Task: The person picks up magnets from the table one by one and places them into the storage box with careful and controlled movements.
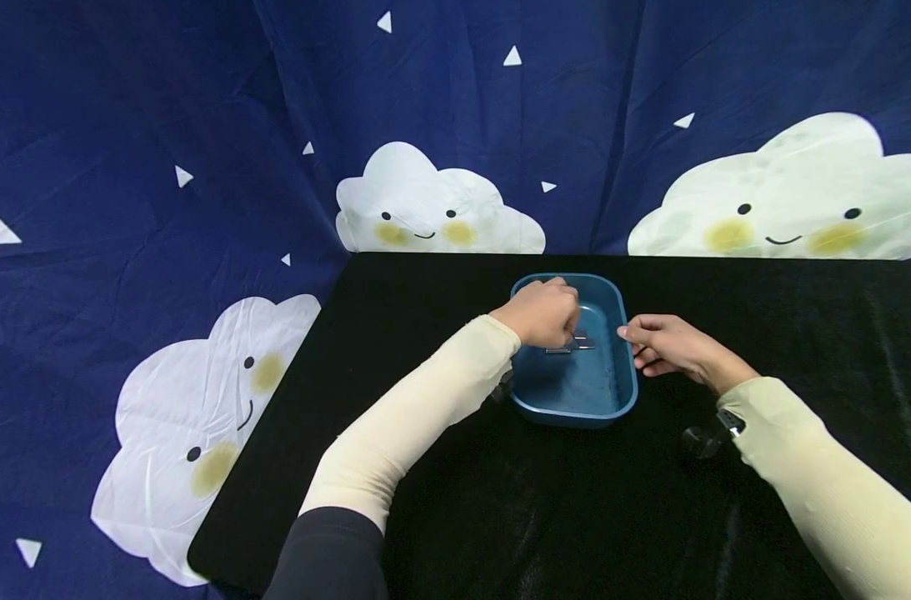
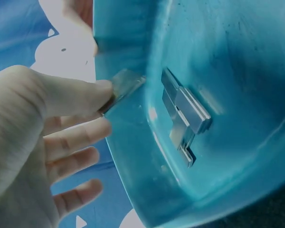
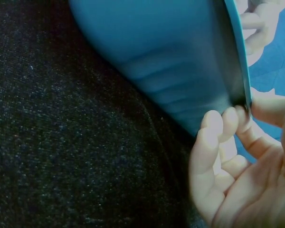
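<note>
A blue rectangular plastic tub (image 1: 575,390) stands between my hands. My left hand (image 1: 543,315) is over its inside, reaching in from the left. In the left wrist view the thumb and forefinger pinch a small flat shiny rectangular plate (image 2: 128,85), with the other fingers spread apart. Several similar silver plates (image 2: 190,110) lie together on the tub's floor, some stacked and overlapping. At the tub's right side, my right hand (image 1: 673,346) pinches the rim between thumb and forefinger, its other fingers curled beside the outer wall.
A black cloth-like surface (image 1: 440,467) lies under the tub. Behind it and at the left hangs a dark blue curtain (image 1: 440,83) with white clouds and triangles. A small dark device (image 1: 731,421) sits on the right wrist.
</note>
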`<state>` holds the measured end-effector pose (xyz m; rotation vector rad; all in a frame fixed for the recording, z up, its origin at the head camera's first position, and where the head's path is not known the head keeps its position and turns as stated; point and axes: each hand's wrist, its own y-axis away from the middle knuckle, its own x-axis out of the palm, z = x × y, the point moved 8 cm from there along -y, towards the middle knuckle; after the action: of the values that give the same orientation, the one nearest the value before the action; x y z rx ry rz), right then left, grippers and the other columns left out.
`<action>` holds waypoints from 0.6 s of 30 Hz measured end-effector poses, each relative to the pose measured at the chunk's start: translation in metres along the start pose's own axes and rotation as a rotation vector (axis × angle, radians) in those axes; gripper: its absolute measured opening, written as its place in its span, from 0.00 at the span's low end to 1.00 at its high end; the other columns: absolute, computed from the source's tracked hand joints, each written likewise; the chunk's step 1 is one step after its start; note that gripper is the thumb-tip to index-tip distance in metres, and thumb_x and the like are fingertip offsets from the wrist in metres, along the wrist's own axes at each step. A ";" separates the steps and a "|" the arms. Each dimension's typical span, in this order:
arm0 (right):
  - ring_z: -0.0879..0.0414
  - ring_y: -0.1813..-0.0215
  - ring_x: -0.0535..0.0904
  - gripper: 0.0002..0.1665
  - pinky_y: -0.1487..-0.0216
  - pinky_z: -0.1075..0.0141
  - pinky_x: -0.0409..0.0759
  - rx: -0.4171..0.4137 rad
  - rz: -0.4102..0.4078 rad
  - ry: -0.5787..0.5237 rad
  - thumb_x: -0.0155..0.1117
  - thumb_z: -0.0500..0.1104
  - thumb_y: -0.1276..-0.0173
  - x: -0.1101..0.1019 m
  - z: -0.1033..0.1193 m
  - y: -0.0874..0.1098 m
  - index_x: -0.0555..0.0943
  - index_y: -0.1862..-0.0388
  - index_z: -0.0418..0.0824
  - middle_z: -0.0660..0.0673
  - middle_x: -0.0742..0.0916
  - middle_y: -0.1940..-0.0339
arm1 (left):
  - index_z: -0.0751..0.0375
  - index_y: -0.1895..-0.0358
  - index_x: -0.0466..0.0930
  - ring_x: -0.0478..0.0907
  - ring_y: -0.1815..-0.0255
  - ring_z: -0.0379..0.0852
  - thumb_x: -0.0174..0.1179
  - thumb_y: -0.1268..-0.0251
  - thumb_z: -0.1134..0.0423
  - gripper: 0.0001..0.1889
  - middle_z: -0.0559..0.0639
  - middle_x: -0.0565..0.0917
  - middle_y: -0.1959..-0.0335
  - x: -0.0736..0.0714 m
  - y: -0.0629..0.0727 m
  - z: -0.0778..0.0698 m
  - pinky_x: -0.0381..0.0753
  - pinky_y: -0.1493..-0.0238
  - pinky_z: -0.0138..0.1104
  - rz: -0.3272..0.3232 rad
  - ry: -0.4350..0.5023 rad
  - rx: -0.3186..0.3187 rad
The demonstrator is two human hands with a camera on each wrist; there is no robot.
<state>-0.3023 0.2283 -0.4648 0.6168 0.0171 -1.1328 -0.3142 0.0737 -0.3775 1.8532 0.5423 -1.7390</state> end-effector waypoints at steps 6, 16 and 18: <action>0.58 0.64 0.81 0.17 0.59 0.63 0.84 -0.004 0.015 -0.010 0.51 0.57 0.24 -0.001 -0.001 -0.001 0.73 0.53 0.45 0.50 0.78 0.63 | 0.47 0.64 0.89 0.71 0.53 0.41 0.63 0.36 0.56 0.05 0.41 0.82 0.58 0.008 -0.004 -0.002 0.74 0.53 0.34 0.098 0.005 -0.042; 0.58 0.63 0.81 0.16 0.59 0.63 0.84 0.002 0.019 -0.017 0.50 0.57 0.23 -0.002 -0.003 -0.002 0.73 0.53 0.45 0.50 0.78 0.62 | 0.47 0.69 0.88 0.70 0.54 0.41 0.64 0.36 0.53 0.07 0.40 0.83 0.65 0.015 -0.010 -0.007 0.72 0.55 0.33 0.165 -0.014 -0.042; 0.57 0.63 0.81 0.16 0.58 0.63 0.84 0.001 0.019 -0.017 0.51 0.57 0.23 -0.002 -0.003 -0.002 0.74 0.53 0.46 0.50 0.78 0.62 | 0.47 0.71 0.87 0.70 0.54 0.41 0.64 0.36 0.52 0.08 0.40 0.83 0.67 0.016 -0.011 -0.008 0.72 0.55 0.33 0.178 -0.013 -0.039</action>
<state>-0.3040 0.2310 -0.4676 0.6073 -0.0039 -1.1197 -0.3132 0.0859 -0.3948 1.8033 0.3910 -1.6115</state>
